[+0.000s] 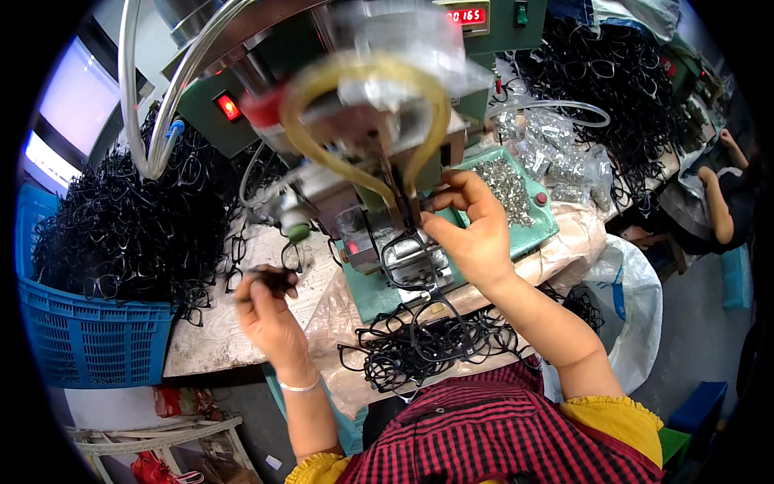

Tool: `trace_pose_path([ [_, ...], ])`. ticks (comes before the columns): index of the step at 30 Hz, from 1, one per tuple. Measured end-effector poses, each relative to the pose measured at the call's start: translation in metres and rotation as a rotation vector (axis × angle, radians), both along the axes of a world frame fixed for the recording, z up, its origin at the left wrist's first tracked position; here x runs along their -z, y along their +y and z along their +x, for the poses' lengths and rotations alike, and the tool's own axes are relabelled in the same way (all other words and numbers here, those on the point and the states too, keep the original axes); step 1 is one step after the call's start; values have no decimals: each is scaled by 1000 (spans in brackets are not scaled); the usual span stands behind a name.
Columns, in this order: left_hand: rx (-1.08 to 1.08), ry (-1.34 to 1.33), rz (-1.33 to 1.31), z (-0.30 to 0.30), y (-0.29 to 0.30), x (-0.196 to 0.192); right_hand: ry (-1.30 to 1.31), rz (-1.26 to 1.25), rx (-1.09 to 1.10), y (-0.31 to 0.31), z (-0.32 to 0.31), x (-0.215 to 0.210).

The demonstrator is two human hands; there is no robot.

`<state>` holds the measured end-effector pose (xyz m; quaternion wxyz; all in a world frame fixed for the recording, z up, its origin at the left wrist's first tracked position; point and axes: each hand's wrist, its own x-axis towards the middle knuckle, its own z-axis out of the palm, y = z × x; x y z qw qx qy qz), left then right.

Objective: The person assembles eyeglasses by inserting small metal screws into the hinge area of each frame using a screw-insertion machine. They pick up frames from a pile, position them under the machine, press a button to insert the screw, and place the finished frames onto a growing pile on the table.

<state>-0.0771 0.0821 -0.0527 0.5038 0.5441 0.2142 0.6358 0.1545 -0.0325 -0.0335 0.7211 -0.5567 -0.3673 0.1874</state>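
Note:
Under the head of the green machine (379,189), a black eyeglass frame (389,273) sits tilted at the metal fixture. My right hand (477,234) is closed beside it, thumb and index finger pinching the frame's upper edge; the exact grip is partly hidden. Lower and to the left, my left hand (272,321) is raised over the table with its fingers pinched on a small dark thing (278,279), smeared by motion. Several loose black frames (427,343) lie in a heap at the table's front edge, below the machine.
A blue basket (97,339) heaped with black frames stands at left. Beyond my right hand are a green tray (536,230) of small metal parts and clear bags (556,149). A yellowish tube loop (439,105) hangs in front of the machine. Another person (717,202) sits at far right.

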Motion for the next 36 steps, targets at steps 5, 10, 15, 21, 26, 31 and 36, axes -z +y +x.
trace_pose_path([
  [5, 22, 290, 733, 46, -16, -88, 226, 65, -155, -3, -8, -18],
  [10, 134, 158, 673, 42, -16, -75, 139, 17, -169, -16, -24, -37],
  [15, -24, 477, 860, 29, -44, -61, -680, -256, 277, -26, 36, 5],
  [21, 80, 249, 647, 28, -47, -107, -1029, -600, 534, -38, 87, 69],
  [26, 181, 104, 424, 47, -25, -101, -828, -338, 551, -33, 92, 63],
  [31, 65, 40, 318, 3, -27, -10, -365, -253, 515, -67, 80, 72],
  [36, 107, 121, 412, 1, -37, -38, -105, -94, 135, -43, 39, 9],
])
